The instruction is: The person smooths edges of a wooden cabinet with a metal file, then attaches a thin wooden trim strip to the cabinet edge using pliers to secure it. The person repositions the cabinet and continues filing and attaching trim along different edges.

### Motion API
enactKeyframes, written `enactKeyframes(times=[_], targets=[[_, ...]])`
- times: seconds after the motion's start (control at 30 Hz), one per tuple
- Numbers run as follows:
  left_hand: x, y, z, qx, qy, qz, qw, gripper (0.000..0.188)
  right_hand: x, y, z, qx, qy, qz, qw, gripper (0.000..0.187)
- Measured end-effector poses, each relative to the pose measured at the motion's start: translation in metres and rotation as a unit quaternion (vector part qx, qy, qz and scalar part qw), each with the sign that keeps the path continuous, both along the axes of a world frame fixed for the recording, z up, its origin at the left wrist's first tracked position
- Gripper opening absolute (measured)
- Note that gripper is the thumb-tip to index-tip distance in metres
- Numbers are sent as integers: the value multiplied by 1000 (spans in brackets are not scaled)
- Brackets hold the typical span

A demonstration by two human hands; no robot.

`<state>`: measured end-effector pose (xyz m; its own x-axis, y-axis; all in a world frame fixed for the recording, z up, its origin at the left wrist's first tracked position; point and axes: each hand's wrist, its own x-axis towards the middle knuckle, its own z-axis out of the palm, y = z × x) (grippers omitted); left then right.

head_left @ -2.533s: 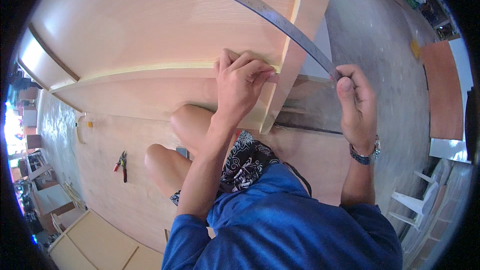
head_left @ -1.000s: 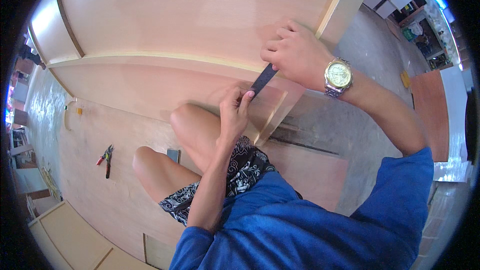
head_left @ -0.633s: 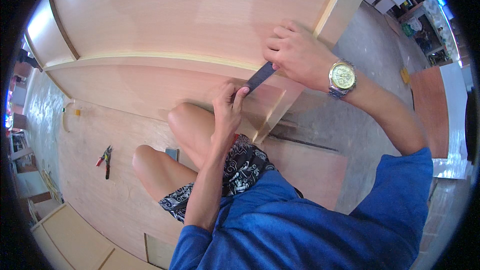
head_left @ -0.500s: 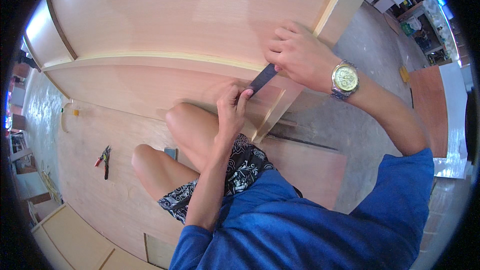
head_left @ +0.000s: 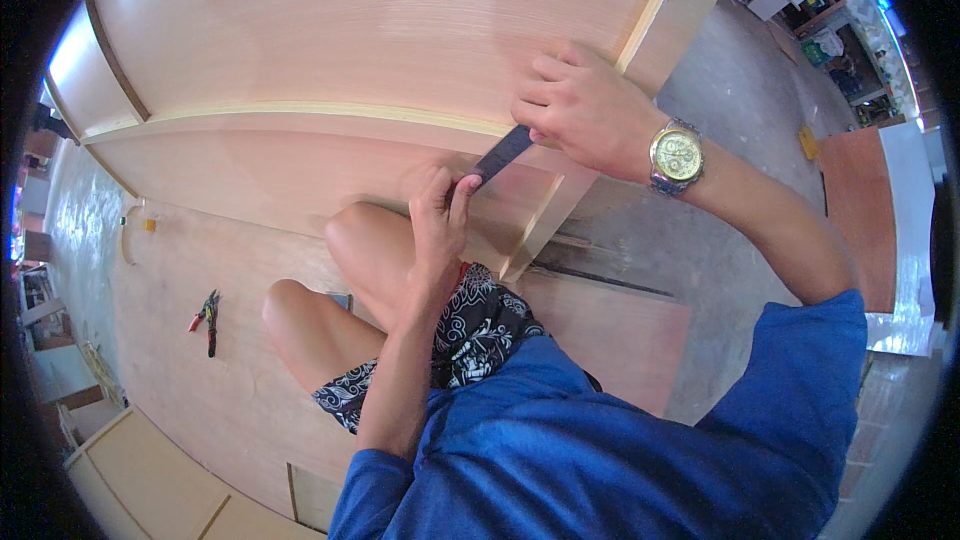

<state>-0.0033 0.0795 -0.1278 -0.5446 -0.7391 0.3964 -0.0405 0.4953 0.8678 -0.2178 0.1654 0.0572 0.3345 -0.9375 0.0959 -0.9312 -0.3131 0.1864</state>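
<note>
Both of my hands grip a flat, dark bar that looks like a file (head_left: 503, 154), one at each end. It slants across the pale edge of a rail (head_left: 360, 117) on the wooden panel frame. My left hand (head_left: 438, 215) is closed on the near end, its thumb lying along the top. Closed over the far end, my right hand (head_left: 590, 115) is beside the corner where the rail meets a pale upright (head_left: 655, 15). The fingers of the right hand partly hide that end of the file.
Pliers or snips with red and black handles (head_left: 208, 322) lie on the plywood sheet (head_left: 150, 360) at left. A small yellow item (head_left: 150, 225) sits farther off. Wooden boards (head_left: 860, 225) stand at right on the concrete floor (head_left: 740, 130). Another framed panel (head_left: 150, 470) is at lower left.
Both hands and the file have shifted a little left along the rail. The grip on the file is the same.
</note>
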Motion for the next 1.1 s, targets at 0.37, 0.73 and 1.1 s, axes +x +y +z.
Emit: enactKeyframes(times=[0.37, 0.73, 1.1], targets=[[-11, 27, -11, 71, -11, 6, 997, 23, -8, 7, 9, 24, 9, 37, 999, 13], [-33, 80, -18, 138, -60, -57, 987, 16, -6, 14, 13, 92, 65, 57, 992, 14], [-13, 48, -25, 89, 2, 18, 996, 13, -9, 1, 2, 49, 11, 53, 997, 15]])
